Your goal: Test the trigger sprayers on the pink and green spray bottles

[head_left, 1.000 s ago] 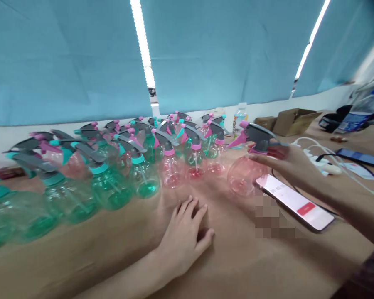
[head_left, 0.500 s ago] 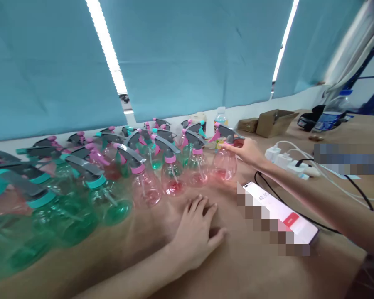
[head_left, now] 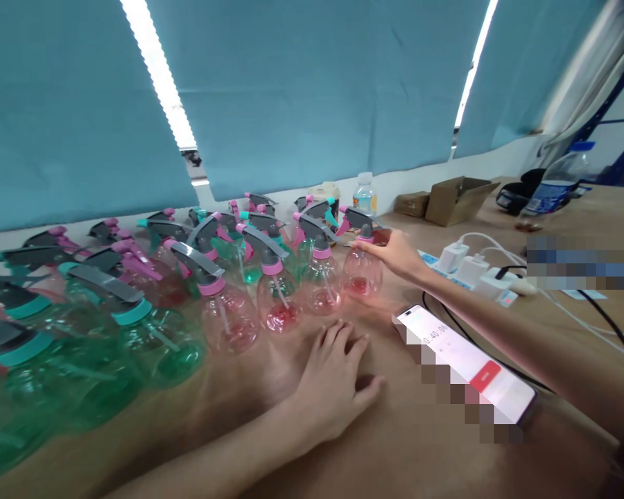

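My right hand (head_left: 395,253) is closed round the neck of a clear pink spray bottle (head_left: 362,274) with a grey and pink trigger head. It stands upright at the right end of the front row, beside another pink spray bottle (head_left: 321,287). Flat on the brown table, fingers spread, lies my left hand (head_left: 335,378), holding nothing. Just beyond its fingertips is a pink spray bottle (head_left: 278,298). Green spray bottles (head_left: 161,339) with turquoise collars fill the left side, and more bottles crowd behind them.
A phone (head_left: 478,371) showing a timer lies below my right forearm. White chargers in a power strip (head_left: 462,274) trail cables to the right. Farther back are an open cardboard box (head_left: 457,201), a small drink bottle (head_left: 364,194) and a large blue-capped bottle (head_left: 559,180).
The pink bottle in my right hand has come closer to the neighbouring bottle and now looks upright on the table. The view has turned slightly right. My left hand stays flat.
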`<state>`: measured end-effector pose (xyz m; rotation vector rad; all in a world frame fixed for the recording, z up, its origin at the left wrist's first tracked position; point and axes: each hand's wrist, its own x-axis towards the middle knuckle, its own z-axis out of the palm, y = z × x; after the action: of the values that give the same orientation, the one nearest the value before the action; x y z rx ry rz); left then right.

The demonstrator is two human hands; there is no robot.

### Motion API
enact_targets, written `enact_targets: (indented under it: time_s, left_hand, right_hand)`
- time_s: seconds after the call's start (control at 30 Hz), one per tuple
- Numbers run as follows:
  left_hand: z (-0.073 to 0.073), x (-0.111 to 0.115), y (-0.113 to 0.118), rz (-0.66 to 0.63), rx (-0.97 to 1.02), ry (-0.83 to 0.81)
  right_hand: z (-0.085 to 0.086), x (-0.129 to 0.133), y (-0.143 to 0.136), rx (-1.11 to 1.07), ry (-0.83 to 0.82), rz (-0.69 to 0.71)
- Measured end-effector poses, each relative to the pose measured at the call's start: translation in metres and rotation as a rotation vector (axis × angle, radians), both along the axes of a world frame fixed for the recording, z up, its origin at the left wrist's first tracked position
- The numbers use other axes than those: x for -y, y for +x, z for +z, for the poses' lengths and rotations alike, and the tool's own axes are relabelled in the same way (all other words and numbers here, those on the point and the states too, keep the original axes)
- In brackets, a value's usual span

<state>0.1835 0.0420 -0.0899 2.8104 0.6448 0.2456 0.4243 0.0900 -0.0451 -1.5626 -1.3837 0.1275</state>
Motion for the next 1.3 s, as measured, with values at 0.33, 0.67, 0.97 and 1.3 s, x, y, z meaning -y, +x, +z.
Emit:
enact_targets:
  time_s: [0.33, 0.67, 0.97, 1.3]
  left_hand:
    - [0.001, -0.001, 0.006, 0.019, 0.002, 0.017]
    - [0.003, 0.001, -0.001, 0.032, -0.011, 0.005]
    - [-0.001, 0.007, -0.06, 0.022, 0.113, 0.035]
    - [0.008, 0.037, -0.208, 0.251, 0.136, 0.056]
  right_hand:
    - [0.004, 0.004, -0.008, -0.016, -0.011, 0.019]
    - [0.003, 0.036, -0.007, -0.128, -0.062, -0.054]
    - [-0.008, 0.14, -0.082, 0.103, -0.242, 0.14]
    - [-0.012, 0.104, -0.23, 0.216, -0.228, 0.726]
